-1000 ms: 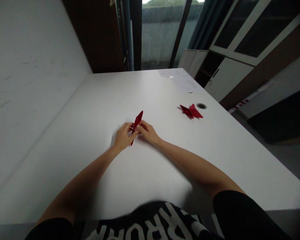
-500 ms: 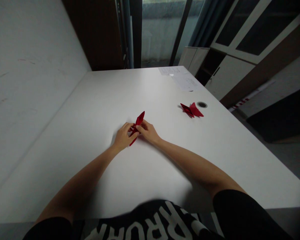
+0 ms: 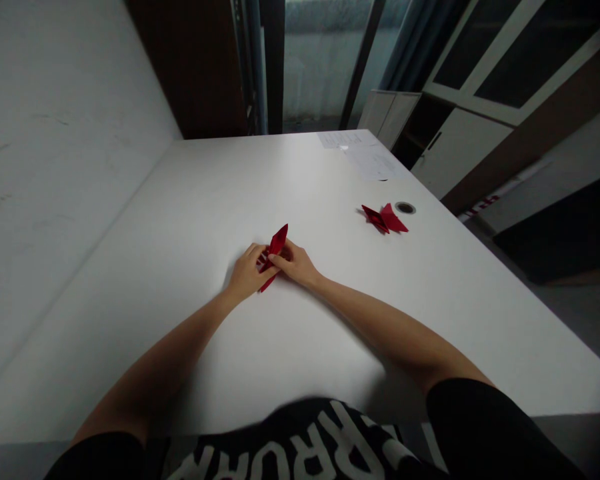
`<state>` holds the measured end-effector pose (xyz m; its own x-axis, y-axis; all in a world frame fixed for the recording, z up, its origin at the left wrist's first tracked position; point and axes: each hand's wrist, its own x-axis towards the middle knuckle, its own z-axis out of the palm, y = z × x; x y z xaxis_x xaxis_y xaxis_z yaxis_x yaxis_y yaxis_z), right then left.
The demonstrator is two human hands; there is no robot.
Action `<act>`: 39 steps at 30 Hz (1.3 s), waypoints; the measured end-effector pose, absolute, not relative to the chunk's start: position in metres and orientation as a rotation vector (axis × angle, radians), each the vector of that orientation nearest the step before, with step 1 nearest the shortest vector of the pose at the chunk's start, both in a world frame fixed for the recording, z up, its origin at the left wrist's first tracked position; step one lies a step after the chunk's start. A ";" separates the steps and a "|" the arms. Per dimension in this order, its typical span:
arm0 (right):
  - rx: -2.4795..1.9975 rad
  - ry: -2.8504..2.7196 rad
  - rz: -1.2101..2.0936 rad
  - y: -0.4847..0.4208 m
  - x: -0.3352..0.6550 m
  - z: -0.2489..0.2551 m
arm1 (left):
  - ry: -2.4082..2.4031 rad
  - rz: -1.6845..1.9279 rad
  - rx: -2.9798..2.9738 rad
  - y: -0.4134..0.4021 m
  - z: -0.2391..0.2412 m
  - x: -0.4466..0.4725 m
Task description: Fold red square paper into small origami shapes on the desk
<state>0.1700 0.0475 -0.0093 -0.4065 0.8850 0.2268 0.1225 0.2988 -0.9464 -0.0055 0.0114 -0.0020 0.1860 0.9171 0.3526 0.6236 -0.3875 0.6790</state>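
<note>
Between my hands is a folded piece of red paper [image 3: 279, 240], its pointed upper end rising above my fingers and its lower tip showing beneath them. My left hand [image 3: 249, 270] closes on its left side, with thumb and fingers curled around the lower part. From the right, my right hand [image 3: 296, 262] pinches the middle, thumb on top. The folds under my fingers are partly hidden. Farther off to the right, another folded red paper piece [image 3: 384, 219] with spread, pointed flaps lies on the white table [image 3: 220, 187].
Printed paper sheets [image 3: 367, 160] lie at the table's far right corner. A round grommet [image 3: 405, 208] is set in the tabletop beside the far red piece. A white wall [image 3: 70, 167] borders the left side; cabinets [image 3: 460, 150] stand beyond the right edge.
The held red paper has shifted very slightly to the left, and my right thumb has moved a little with it. Both hands keep their grip.
</note>
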 end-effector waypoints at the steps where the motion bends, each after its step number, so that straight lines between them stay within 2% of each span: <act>1: -0.911 -1.754 1.175 0.048 0.170 -0.010 | 1.449 1.044 2.087 0.012 -0.002 -0.005; 21: -0.945 -1.745 1.154 0.052 0.171 -0.017 | 1.290 1.082 1.931 0.019 -0.019 -0.014; 28: -0.928 -1.648 1.314 0.051 0.170 -0.017 | 1.310 1.064 1.917 0.023 -0.025 -0.017; 39: -0.881 -1.741 1.227 0.052 0.170 -0.018 | 1.322 0.996 2.016 0.017 -0.015 -0.012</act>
<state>0.1696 0.0523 -0.0179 -0.4258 0.8774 0.2211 0.0871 0.2829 -0.9552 -0.0120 0.0168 -0.0147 0.2506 0.9231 0.2918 0.5347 -0.3832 0.7532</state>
